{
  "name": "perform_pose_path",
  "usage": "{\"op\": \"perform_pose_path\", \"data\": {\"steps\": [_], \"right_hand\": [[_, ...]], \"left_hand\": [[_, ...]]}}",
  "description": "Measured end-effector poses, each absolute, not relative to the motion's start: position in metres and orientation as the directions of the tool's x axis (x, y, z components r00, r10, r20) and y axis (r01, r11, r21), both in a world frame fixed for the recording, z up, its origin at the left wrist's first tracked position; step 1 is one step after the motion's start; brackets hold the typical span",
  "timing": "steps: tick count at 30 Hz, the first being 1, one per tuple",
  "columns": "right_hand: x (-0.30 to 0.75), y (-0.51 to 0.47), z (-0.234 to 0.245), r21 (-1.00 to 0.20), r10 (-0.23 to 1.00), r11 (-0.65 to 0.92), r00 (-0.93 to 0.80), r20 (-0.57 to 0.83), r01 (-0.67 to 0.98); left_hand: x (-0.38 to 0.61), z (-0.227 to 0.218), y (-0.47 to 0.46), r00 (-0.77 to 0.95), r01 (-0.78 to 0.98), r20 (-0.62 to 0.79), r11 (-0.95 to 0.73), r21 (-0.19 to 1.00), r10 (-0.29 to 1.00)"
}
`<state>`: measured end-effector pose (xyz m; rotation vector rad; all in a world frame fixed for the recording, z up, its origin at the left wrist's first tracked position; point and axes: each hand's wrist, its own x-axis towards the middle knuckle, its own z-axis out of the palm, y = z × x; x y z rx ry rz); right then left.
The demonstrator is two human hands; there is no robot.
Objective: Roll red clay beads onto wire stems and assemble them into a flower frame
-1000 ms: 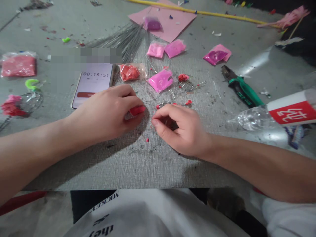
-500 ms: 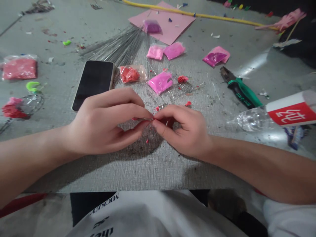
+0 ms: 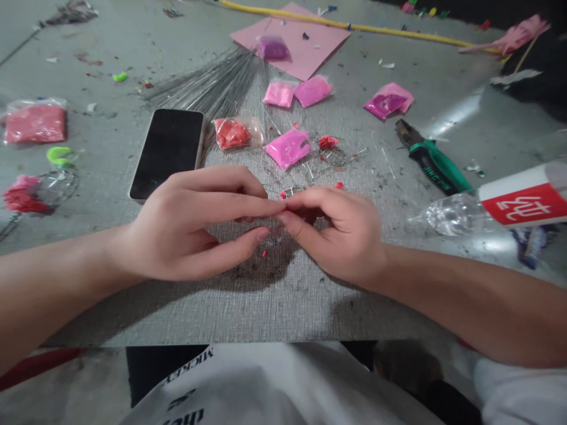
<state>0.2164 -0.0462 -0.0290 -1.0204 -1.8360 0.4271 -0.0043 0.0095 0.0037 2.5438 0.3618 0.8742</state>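
My left hand (image 3: 199, 227) is open, its thumb apart from the fingers. Its stretched index fingertip touches the fingertips of my right hand (image 3: 339, 233), which are pinched together. Whatever the right hand pinches is too small and covered to name. Just beyond the hands lie bits of bent wire with red clay (image 3: 292, 192). A pink clay packet (image 3: 289, 149) and an opened packet of red clay (image 3: 233, 133) are behind them. A small red clay piece on wire (image 3: 328, 142) lies further right, and a red crumb (image 3: 264, 254) is on the table below the fingers.
A phone (image 3: 168, 152) lies left of centre, beside a fan of thin wires (image 3: 212, 82). Green-handled pliers (image 3: 432, 158) and a clear bottle (image 3: 509, 200) lie to the right. At far left is a wire piece with red and pink clay (image 3: 26, 195).
My left thumb has come away from its index finger, which has slid right onto the right fingertips. The right hand has shifted slightly right, still pinched.
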Motion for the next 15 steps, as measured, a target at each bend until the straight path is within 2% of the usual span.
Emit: {"op": "perform_pose_path", "data": {"steps": [5, 8, 12, 15], "right_hand": [[0.2159, -0.0469, -0.0283, -0.668, 0.793, 0.595, -0.191, 0.578, 0.447], [0.2163, -0.0476, -0.0292, -0.682, 0.799, 0.593, -0.207, 0.565, 0.428], [0.2175, -0.0476, -0.0314, -0.7, 0.811, 0.581, -0.221, 0.541, 0.416], [0.2173, -0.0467, -0.0321, -0.706, 0.812, 0.582, -0.236, 0.534, 0.403]], "left_hand": [[-0.0054, 0.002, 0.0125, 0.769, 0.082, 0.492, -0.826, 0.558, 0.409], [-0.0053, 0.0033, 0.0127, 0.731, 0.19, 0.487, -0.828, 0.527, 0.478], [-0.0056, 0.0057, 0.0153, 0.744, 0.419, 0.412, -0.848, 0.326, 0.526], [-0.0071, 0.0079, 0.016, 0.753, 0.568, 0.296, -0.808, 0.157, 0.587]]}}
